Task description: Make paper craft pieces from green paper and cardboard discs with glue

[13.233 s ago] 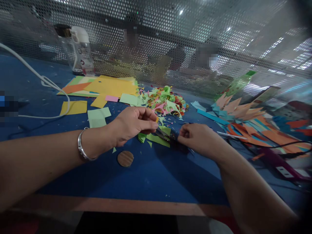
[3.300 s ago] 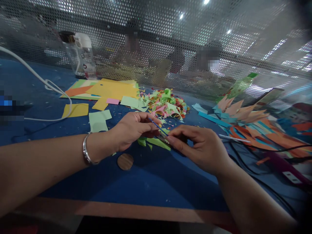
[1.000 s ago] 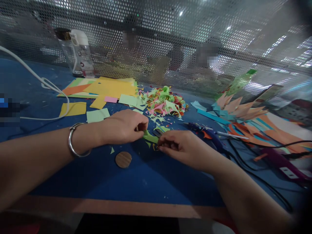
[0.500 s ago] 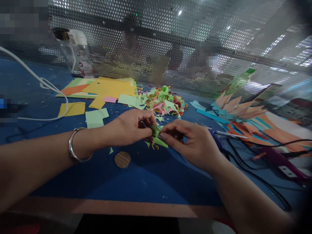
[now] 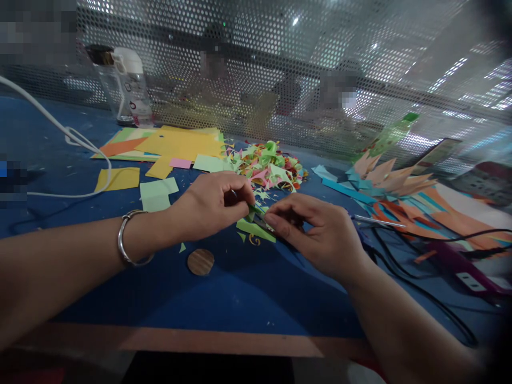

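Note:
My left hand (image 5: 214,205), a silver bangle on its wrist, pinches a small folded piece of green paper (image 5: 252,214) between thumb and forefinger. Close on its right, my right hand (image 5: 316,229) is closed with thumb against forefinger. A thin grey, metallic-looking piece (image 5: 259,217) runs from those fingertips to the green paper; its kind is unclear. Below the fingers a light green paper strip (image 5: 256,230) lies on the blue table, beside a small yellow curl (image 5: 254,240). Nearer to me rests a round brown corrugated cardboard disc (image 5: 200,262).
Coloured paper scraps (image 5: 272,165) are heaped behind my hands. Paper sheets (image 5: 182,143) and two bottles (image 5: 134,88) stand back left, before a perforated metal screen (image 5: 256,69). At right are pointed paper shapes (image 5: 384,173), black cables (image 5: 416,272) and a purple power strip (image 5: 460,269).
My fingertips have drawn slightly apart. The green paper stays with my left hand, and a thin grey piece now shows at my right fingertips. More of the light green strip is visible.

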Tool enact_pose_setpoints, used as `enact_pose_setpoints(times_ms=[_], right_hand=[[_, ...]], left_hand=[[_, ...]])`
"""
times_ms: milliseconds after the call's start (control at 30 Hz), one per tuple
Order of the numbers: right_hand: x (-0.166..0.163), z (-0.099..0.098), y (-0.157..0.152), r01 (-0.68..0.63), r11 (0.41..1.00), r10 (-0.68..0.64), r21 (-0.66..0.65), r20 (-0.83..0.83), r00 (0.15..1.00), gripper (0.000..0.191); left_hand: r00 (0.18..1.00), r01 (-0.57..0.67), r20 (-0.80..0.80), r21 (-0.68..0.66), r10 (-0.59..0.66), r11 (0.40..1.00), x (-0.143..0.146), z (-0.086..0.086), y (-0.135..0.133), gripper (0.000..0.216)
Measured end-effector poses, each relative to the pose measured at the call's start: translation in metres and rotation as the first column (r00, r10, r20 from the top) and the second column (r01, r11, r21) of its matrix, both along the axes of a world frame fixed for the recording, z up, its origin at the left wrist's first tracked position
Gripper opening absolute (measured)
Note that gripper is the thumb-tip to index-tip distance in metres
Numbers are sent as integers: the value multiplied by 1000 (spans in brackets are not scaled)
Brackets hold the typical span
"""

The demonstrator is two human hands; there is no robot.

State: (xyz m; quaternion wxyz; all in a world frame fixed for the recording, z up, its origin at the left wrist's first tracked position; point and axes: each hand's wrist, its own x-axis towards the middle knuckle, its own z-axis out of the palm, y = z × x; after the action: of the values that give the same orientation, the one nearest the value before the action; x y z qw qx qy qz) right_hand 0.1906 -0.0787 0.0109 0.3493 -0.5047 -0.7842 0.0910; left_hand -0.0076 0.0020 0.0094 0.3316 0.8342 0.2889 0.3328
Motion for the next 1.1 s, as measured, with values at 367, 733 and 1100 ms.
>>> enact_pose_setpoints(times_ms=[367, 733, 1100], right_hand=[[0, -2, 2, -24, 998, 25, -59, 11, 1000, 17], [0, -2, 2, -60, 998, 62, -22, 80, 995, 14], [-1, -4, 2, -88, 996, 89, -11, 139, 986, 11]], left_hand=[[993, 62, -109, 248, -36, 967, -1, 3, -7, 13], [987, 118, -120, 102, -106, 988, -1, 5, -5, 11], [974, 205, -66, -136, -216, 969, -1, 0, -2, 15]])
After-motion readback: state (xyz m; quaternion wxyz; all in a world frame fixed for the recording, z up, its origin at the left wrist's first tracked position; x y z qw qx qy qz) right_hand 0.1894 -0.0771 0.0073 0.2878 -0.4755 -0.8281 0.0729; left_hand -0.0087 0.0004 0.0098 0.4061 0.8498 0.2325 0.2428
